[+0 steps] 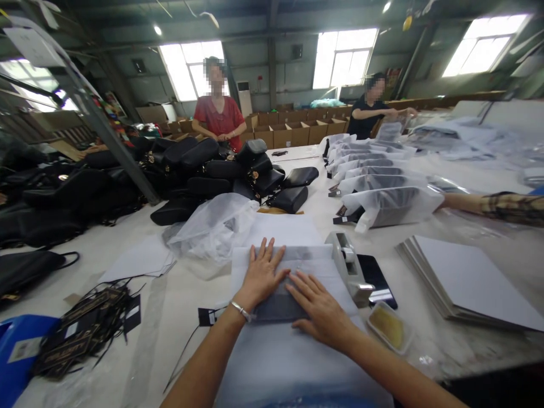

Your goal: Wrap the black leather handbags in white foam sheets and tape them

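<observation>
My left hand lies flat with spread fingers on white tissue paper in the middle of the table. Beside it my right hand also rests open on the paper, its fingertips close to my left thumb. Under the thin paper a dark flat shape shows through; its kind is hidden. A black tag on a cord sticks out at the left of the paper. Just right of the paper stands a grey tape dispenser, next to a black phone.
Black bags are heaped at the back left. Bags wrapped in white stand in a row at back right, touched by a co-worker's hand. Tags, a sponge dish and stacked boards surround me. Two people stand beyond the table.
</observation>
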Tool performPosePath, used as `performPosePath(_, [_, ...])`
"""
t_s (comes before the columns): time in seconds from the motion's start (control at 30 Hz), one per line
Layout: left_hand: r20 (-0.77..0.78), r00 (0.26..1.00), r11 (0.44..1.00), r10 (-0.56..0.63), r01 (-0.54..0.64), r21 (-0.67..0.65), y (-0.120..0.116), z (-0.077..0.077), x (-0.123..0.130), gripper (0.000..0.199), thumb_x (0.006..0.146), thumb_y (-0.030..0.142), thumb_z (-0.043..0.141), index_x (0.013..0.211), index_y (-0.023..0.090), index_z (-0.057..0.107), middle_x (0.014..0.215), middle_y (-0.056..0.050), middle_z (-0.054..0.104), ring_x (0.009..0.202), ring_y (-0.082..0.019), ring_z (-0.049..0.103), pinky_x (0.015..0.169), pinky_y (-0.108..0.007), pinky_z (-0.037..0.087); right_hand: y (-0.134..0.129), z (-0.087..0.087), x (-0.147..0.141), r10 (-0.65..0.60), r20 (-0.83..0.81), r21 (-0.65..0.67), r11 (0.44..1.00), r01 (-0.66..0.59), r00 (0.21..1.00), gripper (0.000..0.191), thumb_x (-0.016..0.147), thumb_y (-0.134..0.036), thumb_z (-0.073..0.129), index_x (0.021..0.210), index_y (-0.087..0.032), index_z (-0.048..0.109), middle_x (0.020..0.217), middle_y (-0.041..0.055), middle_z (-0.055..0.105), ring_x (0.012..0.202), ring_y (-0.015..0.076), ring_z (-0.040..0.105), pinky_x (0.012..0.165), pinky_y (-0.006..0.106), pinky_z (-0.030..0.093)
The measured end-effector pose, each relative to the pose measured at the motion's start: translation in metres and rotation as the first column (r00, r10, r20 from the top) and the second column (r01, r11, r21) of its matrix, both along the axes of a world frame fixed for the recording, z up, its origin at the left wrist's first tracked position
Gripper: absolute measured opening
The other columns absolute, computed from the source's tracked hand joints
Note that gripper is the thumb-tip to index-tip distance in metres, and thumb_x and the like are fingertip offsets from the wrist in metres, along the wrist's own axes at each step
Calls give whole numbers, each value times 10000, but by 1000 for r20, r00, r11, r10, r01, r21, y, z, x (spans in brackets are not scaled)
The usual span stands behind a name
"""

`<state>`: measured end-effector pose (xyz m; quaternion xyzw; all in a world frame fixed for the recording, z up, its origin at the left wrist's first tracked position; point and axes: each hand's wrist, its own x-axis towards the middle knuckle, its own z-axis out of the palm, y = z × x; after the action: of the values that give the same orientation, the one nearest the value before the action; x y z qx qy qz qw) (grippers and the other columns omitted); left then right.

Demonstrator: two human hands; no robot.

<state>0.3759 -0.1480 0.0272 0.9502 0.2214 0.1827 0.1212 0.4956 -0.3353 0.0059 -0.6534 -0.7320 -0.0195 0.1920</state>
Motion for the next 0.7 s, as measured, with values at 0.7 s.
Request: performPosePath(0.7, [247,839,739,485,-243,-629,39,13,-87,699,963,676,273,1456,221,471,1542,-58,449,1460,-243,344,1233,-434,219,97,97,74,-98,0,14,995,98,995,645,831,-407,735,1395,-175,525,1386,126,592,1321,341,487,1108,504,378])
